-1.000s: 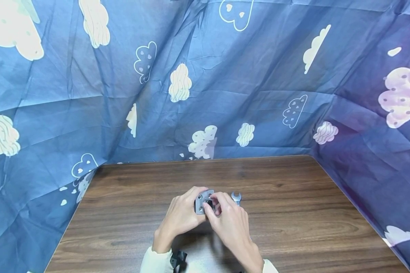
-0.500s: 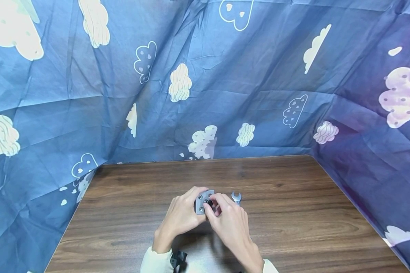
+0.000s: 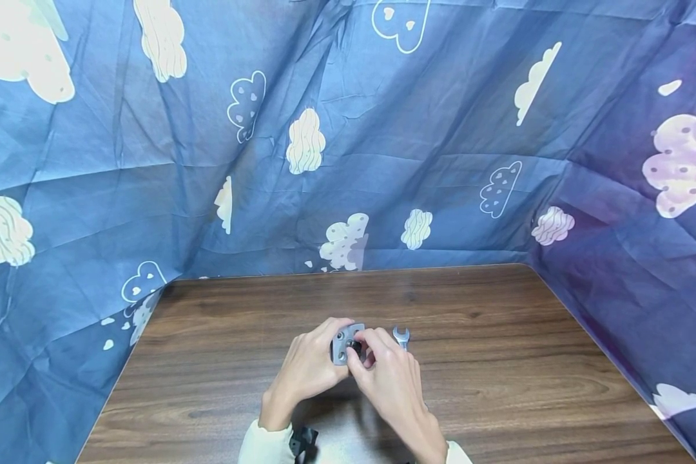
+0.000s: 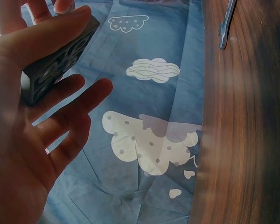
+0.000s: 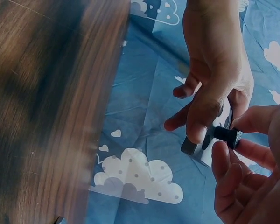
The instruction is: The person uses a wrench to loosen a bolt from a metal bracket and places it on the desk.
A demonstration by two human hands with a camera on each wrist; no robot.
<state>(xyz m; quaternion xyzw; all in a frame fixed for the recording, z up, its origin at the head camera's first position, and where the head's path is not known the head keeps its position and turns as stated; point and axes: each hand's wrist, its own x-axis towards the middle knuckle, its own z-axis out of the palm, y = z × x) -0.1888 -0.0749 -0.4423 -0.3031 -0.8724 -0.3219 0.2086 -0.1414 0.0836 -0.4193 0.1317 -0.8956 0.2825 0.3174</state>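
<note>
My left hand [image 3: 313, 361] grips a grey metal block with holes [image 3: 341, 345] between thumb and fingers, above the table. In the left wrist view the block [image 4: 56, 63] appears edge-on and dark under the thumb. My right hand [image 3: 388, 370] is at the block's right side, its thumb and fingers around a black bolt [image 3: 355, 347]. Seen from the right wrist, the bolt [image 5: 227, 135] has its shank end at a hole in the block [image 5: 207, 156] and its wider head between the right fingertips. How deep the shank sits cannot be told.
An open-ended wrench [image 3: 402, 336] lies on the wooden table [image 3: 487, 361] just beyond my right hand, which partly hides it. A blue cloth with white clouds [image 3: 383, 180] hangs behind the table and along both sides.
My right thumb and fingertips shift slightly around the black bolt. The left hand and the metal block stay almost still, and the wrench has not moved.
</note>
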